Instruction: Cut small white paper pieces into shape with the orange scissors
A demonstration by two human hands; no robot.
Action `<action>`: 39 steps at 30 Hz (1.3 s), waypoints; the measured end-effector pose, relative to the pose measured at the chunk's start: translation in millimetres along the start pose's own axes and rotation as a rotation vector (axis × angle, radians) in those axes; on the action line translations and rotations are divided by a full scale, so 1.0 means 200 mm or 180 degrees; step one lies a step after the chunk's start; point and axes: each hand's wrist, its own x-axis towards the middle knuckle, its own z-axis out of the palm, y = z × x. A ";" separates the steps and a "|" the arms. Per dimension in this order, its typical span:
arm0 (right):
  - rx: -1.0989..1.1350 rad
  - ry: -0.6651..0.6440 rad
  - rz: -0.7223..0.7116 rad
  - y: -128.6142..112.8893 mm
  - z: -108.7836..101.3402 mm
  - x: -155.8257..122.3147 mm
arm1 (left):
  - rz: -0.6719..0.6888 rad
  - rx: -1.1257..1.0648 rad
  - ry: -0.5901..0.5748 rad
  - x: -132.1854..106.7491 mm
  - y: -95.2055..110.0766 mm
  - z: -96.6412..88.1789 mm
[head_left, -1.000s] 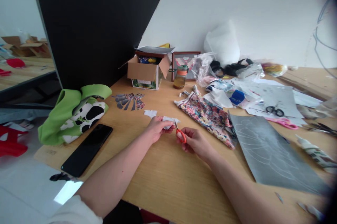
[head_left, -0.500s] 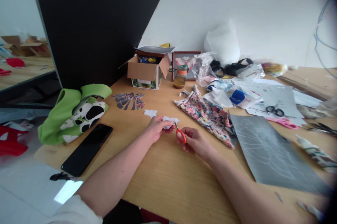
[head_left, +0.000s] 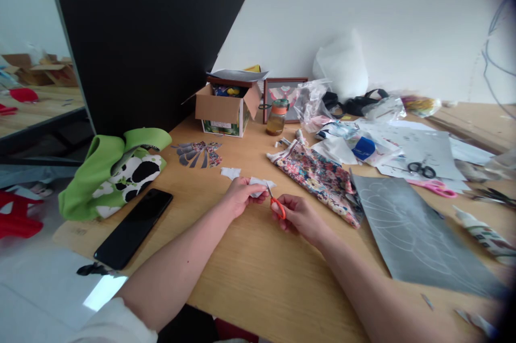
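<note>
My left hand (head_left: 240, 195) is closed on a small white scrap of fabric (head_left: 261, 184) just above the wooden table (head_left: 258, 268). My right hand (head_left: 299, 217) grips small orange-handled scissors (head_left: 276, 203), whose blades point up into the scrap's edge. Another white scrap (head_left: 230, 172) lies on the table just beyond my left hand. A strip of floral fabric (head_left: 322, 180) lies to the right of my hands.
A black phone (head_left: 134, 228) and a green cow-print cloth (head_left: 116, 171) lie at the left. A grey sheet (head_left: 411, 230) lies at the right. A cardboard box (head_left: 226, 107), a jar (head_left: 277, 117), a picture frame (head_left: 282, 90), black scissors (head_left: 421, 169), pink scissors (head_left: 433, 187) and papers crowd the back.
</note>
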 end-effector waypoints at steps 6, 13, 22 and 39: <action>-0.0062 0.0009 -0.0015 0.00 0.00 0.00 | 0.0015 0.0009 -0.0012 0.00 0.00 0.00; -0.0046 -0.0018 -0.0039 0.00 -0.01 0.00 | 0.0047 0.0099 -0.0082 0.00 0.01 -0.01; -0.0001 0.0043 -0.0046 0.00 0.00 0.00 | 0.0064 0.0135 -0.0127 0.00 0.01 -0.01; 0.0023 0.0036 -0.0013 0.00 0.00 0.00 | -0.0031 0.0094 -0.0068 0.01 0.01 -0.03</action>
